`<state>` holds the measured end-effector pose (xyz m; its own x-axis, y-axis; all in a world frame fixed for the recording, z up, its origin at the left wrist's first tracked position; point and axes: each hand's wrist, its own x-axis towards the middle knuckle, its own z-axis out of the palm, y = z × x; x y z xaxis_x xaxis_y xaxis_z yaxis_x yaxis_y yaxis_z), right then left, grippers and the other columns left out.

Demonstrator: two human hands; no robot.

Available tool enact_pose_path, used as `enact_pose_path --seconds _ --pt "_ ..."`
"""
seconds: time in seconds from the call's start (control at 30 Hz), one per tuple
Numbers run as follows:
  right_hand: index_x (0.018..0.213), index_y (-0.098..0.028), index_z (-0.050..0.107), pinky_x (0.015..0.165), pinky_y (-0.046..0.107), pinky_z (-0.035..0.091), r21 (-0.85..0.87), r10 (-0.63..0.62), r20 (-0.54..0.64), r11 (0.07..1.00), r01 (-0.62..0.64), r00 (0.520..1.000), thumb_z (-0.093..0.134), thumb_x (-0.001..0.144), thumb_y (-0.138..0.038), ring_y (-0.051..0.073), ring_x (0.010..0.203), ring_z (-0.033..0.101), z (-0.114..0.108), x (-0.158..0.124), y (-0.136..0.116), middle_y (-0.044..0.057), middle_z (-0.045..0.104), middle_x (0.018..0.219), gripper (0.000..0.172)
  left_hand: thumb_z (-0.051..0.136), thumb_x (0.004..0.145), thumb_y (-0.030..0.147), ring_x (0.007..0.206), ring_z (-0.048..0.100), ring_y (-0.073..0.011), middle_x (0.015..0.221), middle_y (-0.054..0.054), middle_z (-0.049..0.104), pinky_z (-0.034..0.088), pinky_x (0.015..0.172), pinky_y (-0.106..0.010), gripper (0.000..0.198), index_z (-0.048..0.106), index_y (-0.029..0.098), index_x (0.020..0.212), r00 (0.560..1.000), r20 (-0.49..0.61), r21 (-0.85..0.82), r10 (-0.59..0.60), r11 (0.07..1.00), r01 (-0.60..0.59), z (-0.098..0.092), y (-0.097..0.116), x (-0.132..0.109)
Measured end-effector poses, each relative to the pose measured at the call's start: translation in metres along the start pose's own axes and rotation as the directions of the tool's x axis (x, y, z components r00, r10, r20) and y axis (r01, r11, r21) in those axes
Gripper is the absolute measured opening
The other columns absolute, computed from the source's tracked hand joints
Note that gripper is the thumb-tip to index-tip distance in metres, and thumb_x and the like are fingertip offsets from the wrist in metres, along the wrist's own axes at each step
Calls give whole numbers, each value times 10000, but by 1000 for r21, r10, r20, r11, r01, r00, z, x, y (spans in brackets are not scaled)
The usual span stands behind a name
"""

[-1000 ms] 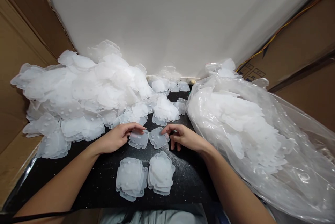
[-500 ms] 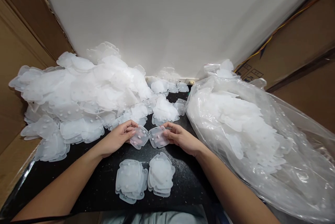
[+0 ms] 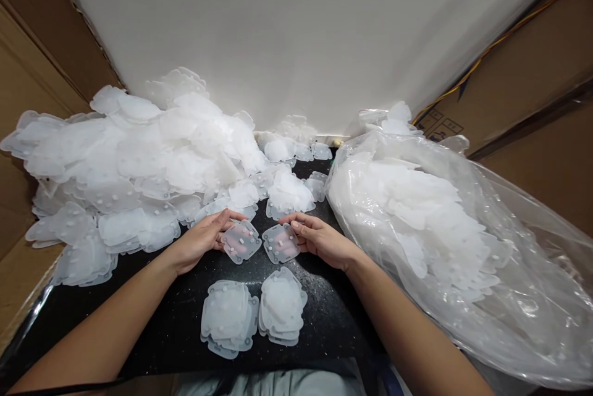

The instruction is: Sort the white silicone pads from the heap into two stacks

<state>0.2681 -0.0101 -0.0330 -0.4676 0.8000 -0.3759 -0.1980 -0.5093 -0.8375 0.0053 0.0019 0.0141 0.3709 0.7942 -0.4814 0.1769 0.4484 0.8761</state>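
A pale wall [image 3: 296, 31] stands at the back, with brown cardboard [image 3: 532, 81] on either side. Before it is the black bench [image 3: 333, 334]. A clear plastic bag [image 3: 532, 328], full of white plates, sprawls over the right side. A big heap of frosted plates [image 3: 139, 161] covers the far left, and a smaller pile [image 3: 290, 189] sits near the middle, beyond the hands. The left hand [image 3: 197, 244] has its grip closed on the edge of the left plate [image 3: 242, 241], fingers showing through from behind. The right hand [image 3: 327, 241] grips the right plate [image 3: 281, 244] the same way, thumb near its upper right edge. Nearer the person, the left stack [image 3: 226, 315] and right stack [image 3: 281, 306] rest side by side. Between the piles and these stacks, the two held plates are just beside each other.
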Motion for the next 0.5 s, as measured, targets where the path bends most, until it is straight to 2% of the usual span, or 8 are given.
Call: enact_pose_path --seconds 0.5 --pt "996 -194 620 774 334 551 21 2 -7 1000 -2 1000 766 747 -492 150 744 684 0 -2 -3 20 676 827 416 562 760 746 835 697 -257 1073 -142 732 503 716 -344 696 607 173 1153 999 43 26 6 1000 -7 -4 -3 1"
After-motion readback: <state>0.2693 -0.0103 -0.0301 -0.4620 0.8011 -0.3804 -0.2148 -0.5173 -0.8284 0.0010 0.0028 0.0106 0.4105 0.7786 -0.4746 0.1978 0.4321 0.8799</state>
